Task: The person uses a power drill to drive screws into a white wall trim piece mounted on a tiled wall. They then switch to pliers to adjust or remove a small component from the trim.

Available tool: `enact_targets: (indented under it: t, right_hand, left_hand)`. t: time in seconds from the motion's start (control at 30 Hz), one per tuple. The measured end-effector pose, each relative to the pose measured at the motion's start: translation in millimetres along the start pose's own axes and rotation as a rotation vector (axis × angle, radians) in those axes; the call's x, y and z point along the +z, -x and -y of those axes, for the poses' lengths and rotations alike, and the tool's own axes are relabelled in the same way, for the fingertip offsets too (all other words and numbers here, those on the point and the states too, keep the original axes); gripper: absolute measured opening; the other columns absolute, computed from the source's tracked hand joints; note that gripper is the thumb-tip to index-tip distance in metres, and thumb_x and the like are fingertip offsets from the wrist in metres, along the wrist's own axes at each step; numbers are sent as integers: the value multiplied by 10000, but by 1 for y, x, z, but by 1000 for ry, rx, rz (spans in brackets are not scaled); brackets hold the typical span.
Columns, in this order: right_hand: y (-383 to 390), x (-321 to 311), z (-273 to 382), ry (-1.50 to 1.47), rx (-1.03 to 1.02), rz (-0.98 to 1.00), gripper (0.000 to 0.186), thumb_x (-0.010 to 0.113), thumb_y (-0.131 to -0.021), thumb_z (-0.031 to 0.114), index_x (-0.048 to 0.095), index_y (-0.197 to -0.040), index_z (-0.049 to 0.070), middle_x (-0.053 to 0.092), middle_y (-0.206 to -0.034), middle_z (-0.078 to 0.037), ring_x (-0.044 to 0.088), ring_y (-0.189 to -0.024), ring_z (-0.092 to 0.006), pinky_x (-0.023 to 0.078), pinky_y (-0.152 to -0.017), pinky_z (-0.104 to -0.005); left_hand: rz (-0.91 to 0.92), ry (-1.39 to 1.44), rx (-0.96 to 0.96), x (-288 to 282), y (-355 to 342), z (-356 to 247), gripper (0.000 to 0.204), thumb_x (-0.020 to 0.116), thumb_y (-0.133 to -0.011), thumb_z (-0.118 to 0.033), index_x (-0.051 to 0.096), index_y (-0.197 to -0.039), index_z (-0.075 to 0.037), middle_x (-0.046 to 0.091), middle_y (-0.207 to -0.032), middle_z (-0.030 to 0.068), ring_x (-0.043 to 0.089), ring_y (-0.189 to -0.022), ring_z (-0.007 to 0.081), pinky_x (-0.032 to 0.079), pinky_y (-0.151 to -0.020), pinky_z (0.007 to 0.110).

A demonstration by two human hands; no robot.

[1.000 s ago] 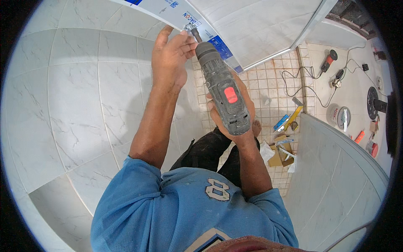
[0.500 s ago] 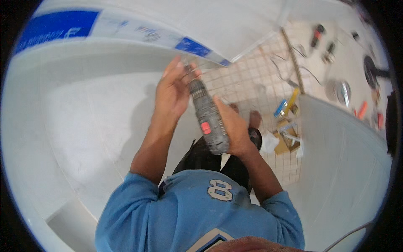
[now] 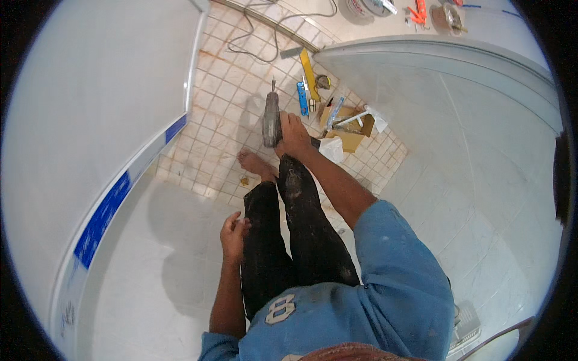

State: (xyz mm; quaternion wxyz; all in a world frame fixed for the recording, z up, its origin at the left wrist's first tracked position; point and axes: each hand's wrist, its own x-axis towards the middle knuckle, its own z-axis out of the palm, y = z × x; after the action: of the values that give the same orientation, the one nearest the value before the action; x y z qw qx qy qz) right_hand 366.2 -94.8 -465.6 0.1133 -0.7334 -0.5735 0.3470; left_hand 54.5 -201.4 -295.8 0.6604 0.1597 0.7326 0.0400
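My right hand [image 3: 294,137] is closed around the handle of a dark grey cordless drill [image 3: 272,123], held out above the tiled floor. A short bit [image 3: 273,86] sits in its chuck, pointing away from me. Beside my left thigh is my left hand [image 3: 233,239], its fingers curled in with the thumb close to them. Anything it may hold is too small to make out. Below the drill, my bare foot [image 3: 256,162] stands on the tiles.
An open cardboard box [image 3: 352,135] with tools stands right of the drill. Near it lie a yellow level [image 3: 310,75], a blue tool [image 3: 302,98] and a tape measure [image 3: 323,82]. A cable [image 3: 265,57] crosses the tiles. A white panel [image 3: 120,90] rises at left.
The drill has swung away from me in my right hand, toward the tool box. My left hand has left the chuck and dropped beside my thigh. The view has turned rightward.
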Motion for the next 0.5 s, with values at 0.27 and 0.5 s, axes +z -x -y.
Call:
enact_targets:
  t: [0.27, 0.5]
  right_hand:
    - [-119, 131, -166, 173, -41, -91, 501, 656, -860, 86, 489, -1318, -27, 590, -1079, -237, 601, -1041, -434, 507, -914, -519]
    - [-135, 148, -192, 160, 119, 36, 493, 628, -881, 81, 499, -1339, -52, 621, -1181, -244, 617, -1101, -423, 526, -955, -500]
  left_hand:
    - [-101, 8, -156, 8, -70, 19, 455, 595, -1063, -195, 537, -1444, 46, 686, -1229, 224, 707, -1052, 259, 572, -926, 377]
    - [-154, -26, -154, -13, -88, 0, 441, 596, -1040, -165, 545, -1426, 44, 690, -1204, 215, 716, -1035, 275, 604, -905, 398]
